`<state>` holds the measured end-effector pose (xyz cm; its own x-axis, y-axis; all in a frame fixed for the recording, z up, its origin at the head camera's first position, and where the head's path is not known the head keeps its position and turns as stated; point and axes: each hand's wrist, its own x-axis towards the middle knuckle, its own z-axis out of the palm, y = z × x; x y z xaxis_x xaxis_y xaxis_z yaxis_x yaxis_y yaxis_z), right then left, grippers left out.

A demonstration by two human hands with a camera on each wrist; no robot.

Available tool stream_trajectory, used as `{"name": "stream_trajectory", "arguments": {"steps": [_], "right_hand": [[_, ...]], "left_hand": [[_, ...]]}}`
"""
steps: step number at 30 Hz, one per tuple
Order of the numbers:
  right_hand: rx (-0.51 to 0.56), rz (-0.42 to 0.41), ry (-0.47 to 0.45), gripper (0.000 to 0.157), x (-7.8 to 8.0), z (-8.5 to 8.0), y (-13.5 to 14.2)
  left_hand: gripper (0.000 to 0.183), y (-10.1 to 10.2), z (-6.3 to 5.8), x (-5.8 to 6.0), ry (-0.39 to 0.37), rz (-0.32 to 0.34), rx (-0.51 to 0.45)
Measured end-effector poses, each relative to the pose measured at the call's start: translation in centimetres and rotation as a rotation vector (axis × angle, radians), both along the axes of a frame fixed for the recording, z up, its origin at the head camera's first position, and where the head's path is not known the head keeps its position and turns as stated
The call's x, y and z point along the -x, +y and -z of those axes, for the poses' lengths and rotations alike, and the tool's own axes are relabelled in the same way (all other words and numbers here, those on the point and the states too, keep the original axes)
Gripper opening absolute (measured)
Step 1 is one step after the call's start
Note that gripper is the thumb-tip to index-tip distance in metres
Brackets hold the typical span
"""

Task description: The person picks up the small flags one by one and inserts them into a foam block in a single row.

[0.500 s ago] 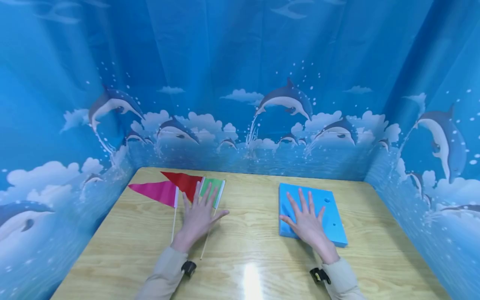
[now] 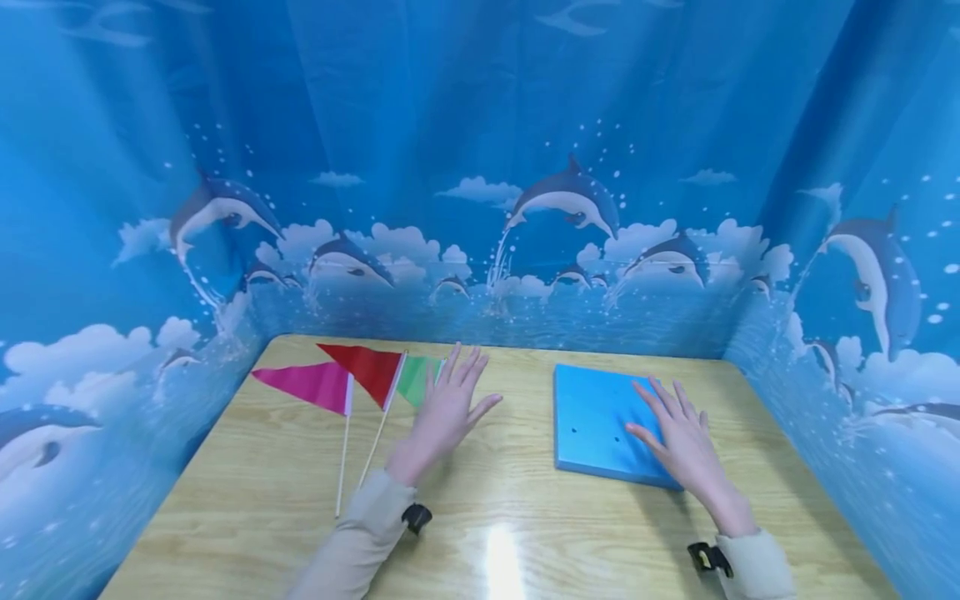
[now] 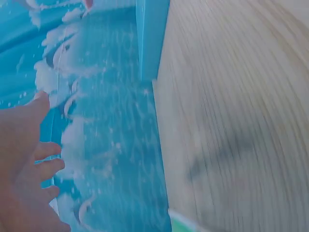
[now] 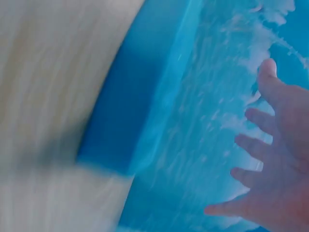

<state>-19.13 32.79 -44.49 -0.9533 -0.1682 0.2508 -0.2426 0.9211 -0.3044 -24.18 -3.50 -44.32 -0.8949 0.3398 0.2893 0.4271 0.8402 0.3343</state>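
Three small triangular flags on thin white sticks lie on the wooden table at the left in the head view: a pink flag, a red flag and a green flag. My left hand, fingers spread, overlaps the green flag and hides much of it and its stick. Over the right part of a flat blue block with small holes hovers my right hand. Its fingers are extended too, and its shadow falls on the block. Both hands hold nothing.
The wooden table is bounded at the back and sides by a blue curtain printed with dolphins and clouds. Black straps with small devices circle both wrists, over light sleeves.
Both hands have moved to the right, still spread. The left uncovers the red flag and its stick; the right uncovers the block's left part and covers its right.
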Motion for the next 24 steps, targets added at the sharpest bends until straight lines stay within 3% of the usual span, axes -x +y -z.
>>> {"name": "stream_trajectory", "arguments": {"steps": [5, 14, 19, 24], "right_hand": [[-0.018, -0.03, -0.042, 0.074, -0.8, 0.9, 2.9], [-0.058, -0.024, -0.195, 0.079, -1.6, 2.5, 5.6], [-0.071, -0.024, -0.241, 0.078, -1.7, 3.2, 6.2], [-0.052, -0.024, -0.251, 0.077, -1.8, 3.5, 6.4]], "left_hand": [[0.071, 3.4, 0.3, 0.0, -0.007, 0.099, -0.012], [0.069, 8.6, 2.8, -0.3, -0.026, 0.229, 0.112], [0.068, 10.0, 3.7, -0.8, -0.094, 0.285, 0.157], [0.069, 10.5, 4.6, -1.0, -0.167, 0.296, 0.179]]}}
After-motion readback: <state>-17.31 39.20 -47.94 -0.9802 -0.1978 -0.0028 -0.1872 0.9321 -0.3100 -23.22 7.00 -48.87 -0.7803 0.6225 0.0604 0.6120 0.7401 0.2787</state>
